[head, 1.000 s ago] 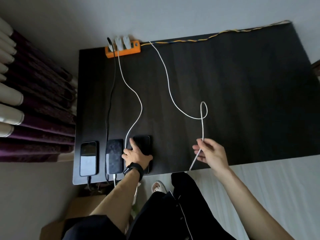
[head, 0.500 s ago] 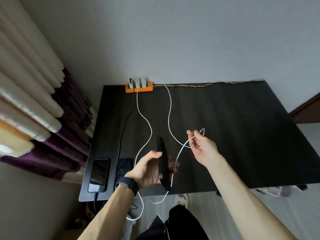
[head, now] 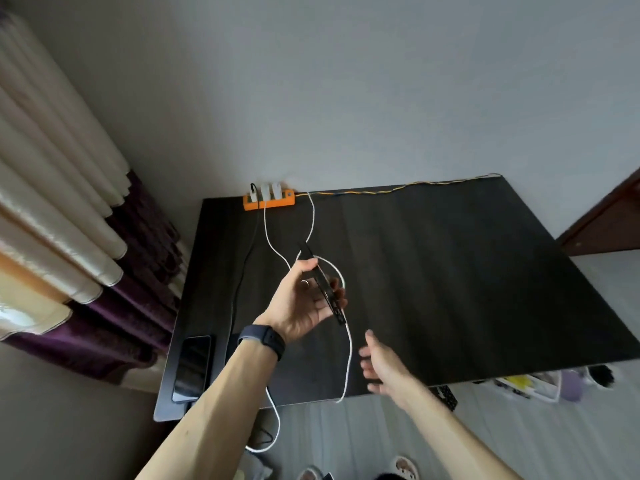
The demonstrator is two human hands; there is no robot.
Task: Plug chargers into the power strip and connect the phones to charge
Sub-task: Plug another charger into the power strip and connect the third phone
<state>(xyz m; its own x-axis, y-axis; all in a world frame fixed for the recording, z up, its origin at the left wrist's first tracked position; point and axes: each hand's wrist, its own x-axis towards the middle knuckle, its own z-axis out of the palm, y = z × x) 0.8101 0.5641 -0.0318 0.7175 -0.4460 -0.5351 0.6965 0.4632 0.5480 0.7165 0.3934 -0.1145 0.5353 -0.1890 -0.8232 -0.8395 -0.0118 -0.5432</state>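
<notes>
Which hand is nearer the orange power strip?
Left. The left hand, gripping a black phone, is mid-table, short of the orange power strip; the right hand hovers by the near edge.

1. A plain pale grey wall (head: 346, 81) stands behind the dark wood-grain counter (head: 450, 289), which sits tight against it
2. Cream pleated curtains (head: 52, 174) hang at the left, with deep purple drapes (head: 138, 271) below them
3. Light grey floor (head: 519, 434) shows below the counter's near edge
4. Dark brown woodwork (head: 606, 223) stands at the far right, beyond the counter's corner
</notes>
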